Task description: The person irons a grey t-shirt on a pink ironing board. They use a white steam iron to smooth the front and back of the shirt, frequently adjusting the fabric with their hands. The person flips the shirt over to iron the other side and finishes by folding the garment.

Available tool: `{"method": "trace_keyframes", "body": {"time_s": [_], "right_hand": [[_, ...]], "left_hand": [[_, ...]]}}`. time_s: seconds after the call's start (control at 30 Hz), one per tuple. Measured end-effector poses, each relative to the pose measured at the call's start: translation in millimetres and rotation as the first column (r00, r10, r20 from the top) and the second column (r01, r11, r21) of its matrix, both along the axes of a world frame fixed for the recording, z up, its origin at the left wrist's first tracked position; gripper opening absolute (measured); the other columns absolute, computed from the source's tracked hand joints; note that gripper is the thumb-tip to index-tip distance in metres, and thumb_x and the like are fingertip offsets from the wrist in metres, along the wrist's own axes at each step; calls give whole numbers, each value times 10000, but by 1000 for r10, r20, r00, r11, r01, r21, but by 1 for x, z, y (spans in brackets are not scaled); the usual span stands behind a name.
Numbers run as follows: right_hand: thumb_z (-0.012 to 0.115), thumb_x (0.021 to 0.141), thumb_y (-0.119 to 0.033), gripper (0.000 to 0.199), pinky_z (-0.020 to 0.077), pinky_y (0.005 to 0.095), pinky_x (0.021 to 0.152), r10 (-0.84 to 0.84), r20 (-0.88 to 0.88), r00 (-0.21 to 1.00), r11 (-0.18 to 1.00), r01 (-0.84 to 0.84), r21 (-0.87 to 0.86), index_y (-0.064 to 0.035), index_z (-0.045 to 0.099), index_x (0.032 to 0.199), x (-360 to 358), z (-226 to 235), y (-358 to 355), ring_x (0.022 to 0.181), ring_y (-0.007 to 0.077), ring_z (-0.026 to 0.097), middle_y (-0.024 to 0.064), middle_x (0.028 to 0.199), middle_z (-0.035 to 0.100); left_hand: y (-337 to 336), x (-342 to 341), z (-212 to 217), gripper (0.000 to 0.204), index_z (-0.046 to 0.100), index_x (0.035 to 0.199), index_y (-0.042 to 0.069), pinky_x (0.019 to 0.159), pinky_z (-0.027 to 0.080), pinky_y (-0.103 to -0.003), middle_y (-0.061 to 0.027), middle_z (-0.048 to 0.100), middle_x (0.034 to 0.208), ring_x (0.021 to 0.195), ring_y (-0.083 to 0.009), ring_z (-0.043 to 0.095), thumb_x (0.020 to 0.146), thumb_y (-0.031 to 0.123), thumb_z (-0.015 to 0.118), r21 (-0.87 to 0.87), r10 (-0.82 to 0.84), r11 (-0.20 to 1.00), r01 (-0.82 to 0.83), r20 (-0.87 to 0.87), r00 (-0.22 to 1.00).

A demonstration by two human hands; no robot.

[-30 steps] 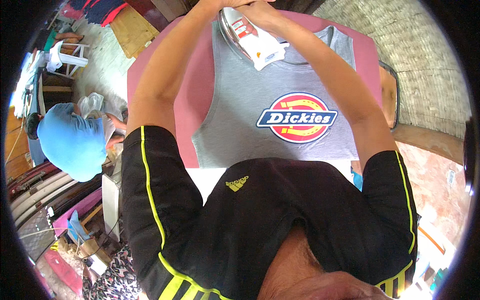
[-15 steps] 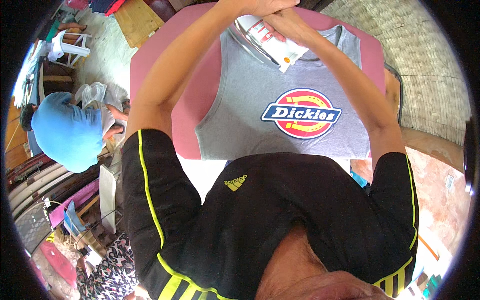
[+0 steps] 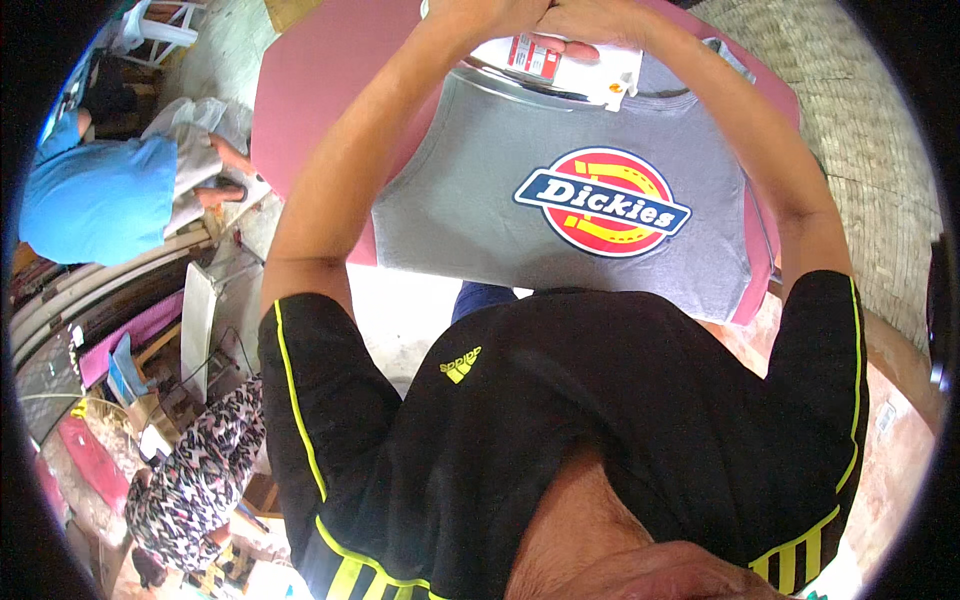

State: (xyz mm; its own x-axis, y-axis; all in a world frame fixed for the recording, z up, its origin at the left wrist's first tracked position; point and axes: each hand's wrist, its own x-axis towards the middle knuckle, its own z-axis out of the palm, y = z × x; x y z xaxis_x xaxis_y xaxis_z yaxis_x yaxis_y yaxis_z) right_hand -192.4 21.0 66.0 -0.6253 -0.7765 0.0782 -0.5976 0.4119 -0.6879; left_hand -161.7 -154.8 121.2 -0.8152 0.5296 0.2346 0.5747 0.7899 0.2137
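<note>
Pink and wide, the table point(image 3: 320, 90) is lying under a grey sleeveless shirt point(image 3: 520, 240) that is spread flat, its round logo patch point(image 3: 602, 202) facing up. Both hands are meeting at the shirt's neckline, the left hand point(image 3: 480, 14) and right hand point(image 3: 585, 20) pinching a white card tag point(image 3: 560, 66) between closed fingers. To the left, a person in a blue top point(image 3: 90, 195) is bending over.

bright daylight, soft shadows, fisheye-bent edges

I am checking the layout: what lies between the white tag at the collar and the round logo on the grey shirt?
In the head view, only plain grey shirt fabric lies between the white tag and the round logo.
</note>
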Motion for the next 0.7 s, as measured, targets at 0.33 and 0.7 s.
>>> {"method": "trace_keyframes", "body": {"time_s": [0.33, 0.7], "right_hand": [[503, 967, -351, 428, 521, 420, 779, 231, -81, 970, 886, -175, 429, 34, 655, 1074, 13, 71, -46, 850, 320, 670, 216, 908, 708], [577, 984, -426, 374, 354, 232, 393, -356, 251, 900, 926, 303, 226, -58, 574, 917, 44, 149, 145, 452, 51, 457, -26, 605, 502]], "left_hand": [[-10, 77, 8, 301, 621, 1167, 52, 953, 409, -535, -190, 644, 1136, 1041, -388, 591, 998, 271, 504, 371, 347, 916, -152, -545, 763], [106, 164, -110, 646, 504, 1395, 86, 1077, 220, -656, -215, 329, 1532, 1423, -447, 270, 905, 495, 607, 209, 203, 960, -185, -64, 977]]}}
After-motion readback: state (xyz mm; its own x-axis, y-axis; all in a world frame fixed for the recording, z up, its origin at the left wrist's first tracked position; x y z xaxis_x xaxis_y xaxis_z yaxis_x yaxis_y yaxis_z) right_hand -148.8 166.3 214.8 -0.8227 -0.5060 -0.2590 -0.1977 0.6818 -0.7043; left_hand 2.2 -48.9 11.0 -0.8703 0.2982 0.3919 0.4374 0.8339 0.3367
